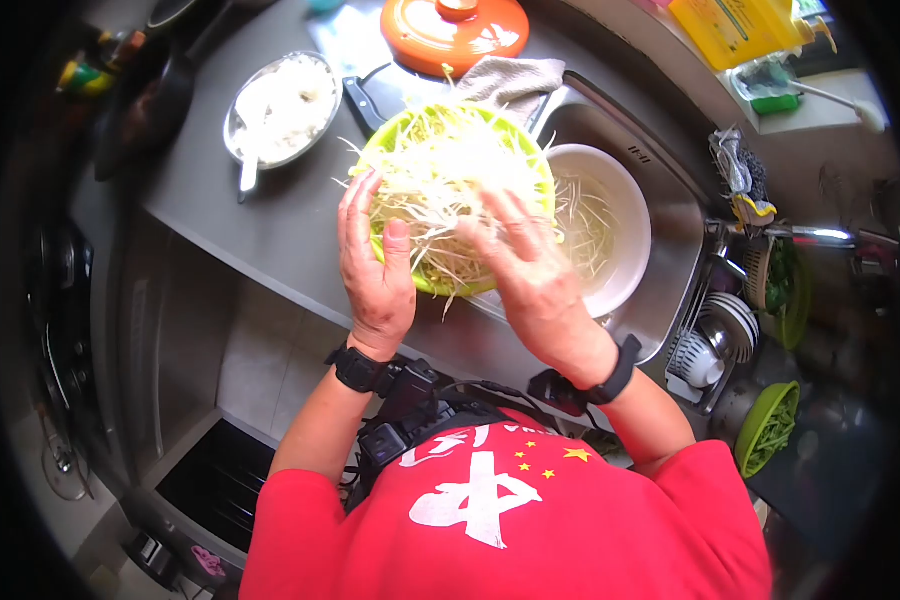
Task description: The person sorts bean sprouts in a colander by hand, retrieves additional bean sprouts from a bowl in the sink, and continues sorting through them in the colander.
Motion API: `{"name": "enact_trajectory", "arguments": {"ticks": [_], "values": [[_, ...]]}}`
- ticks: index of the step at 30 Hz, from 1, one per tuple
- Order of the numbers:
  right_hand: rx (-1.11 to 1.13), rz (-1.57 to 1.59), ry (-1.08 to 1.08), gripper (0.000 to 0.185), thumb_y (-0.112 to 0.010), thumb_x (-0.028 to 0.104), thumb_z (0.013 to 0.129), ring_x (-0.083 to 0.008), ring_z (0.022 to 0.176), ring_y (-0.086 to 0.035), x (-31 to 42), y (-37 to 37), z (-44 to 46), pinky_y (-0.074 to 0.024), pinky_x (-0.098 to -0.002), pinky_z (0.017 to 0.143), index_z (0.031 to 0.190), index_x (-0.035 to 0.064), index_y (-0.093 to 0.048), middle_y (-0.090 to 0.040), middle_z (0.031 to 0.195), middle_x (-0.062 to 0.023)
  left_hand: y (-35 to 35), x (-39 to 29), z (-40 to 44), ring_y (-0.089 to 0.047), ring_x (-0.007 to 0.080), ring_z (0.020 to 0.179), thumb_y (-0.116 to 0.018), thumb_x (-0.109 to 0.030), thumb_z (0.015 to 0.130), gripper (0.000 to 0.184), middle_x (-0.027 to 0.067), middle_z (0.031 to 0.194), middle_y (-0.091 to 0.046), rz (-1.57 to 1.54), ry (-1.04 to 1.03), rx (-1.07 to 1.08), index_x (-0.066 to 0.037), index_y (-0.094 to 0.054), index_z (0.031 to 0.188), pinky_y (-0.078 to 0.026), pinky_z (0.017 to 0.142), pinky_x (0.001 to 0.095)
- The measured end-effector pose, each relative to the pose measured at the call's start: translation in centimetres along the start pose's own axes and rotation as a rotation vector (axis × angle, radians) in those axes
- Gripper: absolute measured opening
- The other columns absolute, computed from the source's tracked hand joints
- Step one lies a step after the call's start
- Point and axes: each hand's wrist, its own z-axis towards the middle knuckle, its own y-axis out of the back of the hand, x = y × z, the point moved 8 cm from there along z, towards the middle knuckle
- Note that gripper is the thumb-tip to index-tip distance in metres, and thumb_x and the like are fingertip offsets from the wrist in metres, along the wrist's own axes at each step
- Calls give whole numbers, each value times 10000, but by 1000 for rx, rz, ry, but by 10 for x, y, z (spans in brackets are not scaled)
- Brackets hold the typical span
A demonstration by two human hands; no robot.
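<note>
A lime-green basin (pixel 547 180) heaped with bean sprouts (pixel 425 165) stands at the counter's edge beside the sink. At its near left side is my left hand (pixel 378 265), fingers stretched up along the rim and thumb apart. My right hand (pixel 530 262) reaches over the near right part of the heap, its fingers extended and slightly blurred among the sprouts. To the right, a white bowl (pixel 632 225) in the sink holds water and loose sprouts. Glare hides part of the heap.
A metal bowl of white food (pixel 295 95), probably rice, with a spoon stands left. Behind are a knife handle (pixel 363 103), a grey cloth (pixel 515 80) and an orange lid (pixel 455 35). Right of the sink (pixel 675 235) are a dish rack (pixel 715 345) and a green basket of vegetables (pixel 768 430).
</note>
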Motion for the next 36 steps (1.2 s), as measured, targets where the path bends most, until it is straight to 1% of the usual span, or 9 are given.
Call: {"name": "enact_trajectory", "arguments": {"ticks": [3, 9, 11, 18, 20, 24, 32, 35, 36], "values": [[-37, 39, 3, 517, -553, -57, 783, -456, 1326, -448, 10, -16, 6, -421, -496, 1074, 1290, 44, -578, -459, 1455, -210, -3, 1, 2, -452, 358, 1323, -501, -197, 1008, 432, 203, 1413, -479, 8, -10, 22, 25, -473, 1377, -328, 1130, 429], [-85, 54, 0, 474, -583, -48, 767, -450, 1285, -486, 9, -9, 6, -445, -494, 1042, 1231, 45, -601, -490, 1407, -222, 4, 9, 9, -444, 357, 1338, -522, -156, 992, 419, 196, 1420, -484, -67, -2, 22, 20, -480, 1369, -319, 1136, 439], [-104, 68, -2, 437, -583, -10, 785, -460, 1262, -496, 2, -3, 1, -436, -503, 1038, 1219, 39, -603, -507, 1373, -232, 6, 2, 12, -429, 371, 1345, -551, -128, 968, 394, 196, 1421, -482, -6, -38, 17, 12, -517, 1335, -311, 1140, 454], [-172, 266, -181, 462, -574, -122, 711, -413, 1135, -580, -18, 23, 6, -484, -465, 960, 1134, 47, -651, -597, 1238, -184, -1, -33, 18, -312, 478, 1388, -667, -119, 886, 236, 212, 1439, -459, 338, -250, 119, -81, -702, 1116, -266, 1153, 532], [-208, 232, -159, 473, -554, -134, 683, -398, 1085, -574, -16, 31, 14, -485, -470, 924, 1099, 63, -664, -617, 1176, -157, -3, -28, 15, -302, 461, 1404, -662, -161, 909, 211, 198, 1450, -457, 360, -217, 158, -98, -717, 1103, -243, 1163, 531], [-145, 54, -25, 398, -571, -103, 697, -348, 1052, -533, -8, 29, 39, -466, -435, 919, 1026, 84, -695, -608, 1082, -124, -2, -25, 13, -299, 459, 1409, -675, -171, 909, 203, 188, 1458, -457, 365, -212, 172, -101, -724, 1093, -239, 1164, 539], [-109, 80, -148, 341, -554, -59, 777, -279, 955, -591, -47, 9, 57, -496, -374, 872, 1054, 42, -726, -622, 1042, -128, 2, -27, 6, -291, 465, 1414, -683, -125, 890, 209, 189, 1450, -461, 352, -213, 165, -94, -723, 1093, -238, 1169, 539], [-112, 201, -198, 238, -593, 10, 784, -326, 973, -586, -55, 6, 58, -473, -411, 891, 979, 22, -729, -625, 972, -147, 2, -27, 4, -287, 465, 1418, -679, -105, 882, 223, 188, 1453, -457, 336, -222, 162, -100, -723, 1101, -235, 1172, 539], [-122, 199, -220, 228, -611, 27, 796, -288, 939, -591, -55, 8, 58, -479, -380, 845, 990, 31, -730, -629, 980, -129, 2, -28, 4, -285, 466, 1419, -675, -95, 881, 234, 188, 1455, -455, 330, -229, 158, -105, -722, 1109, -233, 1172, 539]]}}
